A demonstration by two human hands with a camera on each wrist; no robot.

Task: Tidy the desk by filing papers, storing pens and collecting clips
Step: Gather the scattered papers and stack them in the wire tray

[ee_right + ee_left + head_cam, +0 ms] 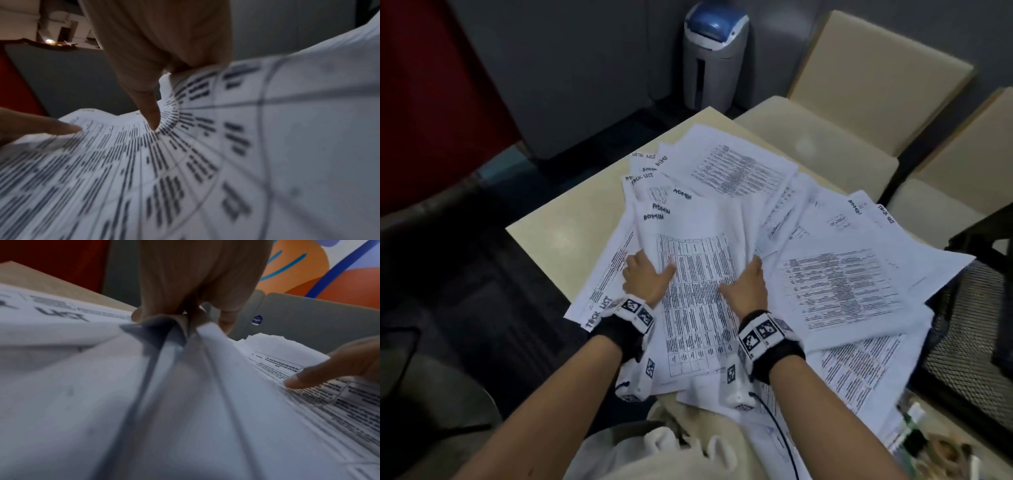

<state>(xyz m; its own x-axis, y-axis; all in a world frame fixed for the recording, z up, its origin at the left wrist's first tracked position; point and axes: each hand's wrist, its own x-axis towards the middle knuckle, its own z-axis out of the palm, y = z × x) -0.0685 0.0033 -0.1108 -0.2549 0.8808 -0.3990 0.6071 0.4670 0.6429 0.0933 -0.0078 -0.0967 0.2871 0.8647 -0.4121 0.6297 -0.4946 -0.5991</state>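
The printed sheaf (pixel 695 274) lies central on the tabletop (pixel 558 226), long axis running away from the person — left hand (pixel 645 277) and right hand (pixel 744 287) flank it, each grip clamped on a long edge, equally near.

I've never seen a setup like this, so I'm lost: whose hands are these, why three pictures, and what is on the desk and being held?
No machine here: a person wears three cameras. The big picture comes from the head, looking down at the left hand and right hand. The black wristbands with chequered white tags carry the other two, so those pictures look along each hand at its fingers, close and blurry. Loose white printed sheets lie spread over the cream tabletop, some handwritten ADMIN. Both hands grip one bundle of white table-printed pages by its sides, thumbs on top. A black mesh basket sits to the right.
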